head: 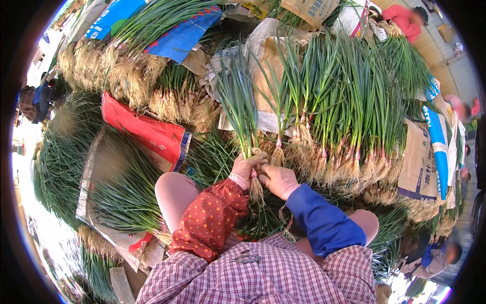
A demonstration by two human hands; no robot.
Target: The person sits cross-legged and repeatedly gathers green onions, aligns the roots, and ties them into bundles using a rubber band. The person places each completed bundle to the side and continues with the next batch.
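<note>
My left hand (246, 167), below a red dotted sleeve, is closed around the lower stems of a small bunch of green onion-like plants (240, 106). Their leaves point away from me and pale roots (256, 190) hang under the fist. My right hand (278, 179), in a blue sleeve, is at the right side of that bunch, its fingertips close to the stems and roots; whether it grips anything is hard to see. Just beyond, a single plant (279, 131) lies beside a wide row of similar plants (341, 98), bulbs and roots towards me.
A red sack (146, 129) and a pile of plants (129, 193) lie at the left. More rooted bundles (110, 72) are stacked at the upper left under a blue sack (186, 34). Printed sacks (419, 163) stand at the right. Other people are around the edges.
</note>
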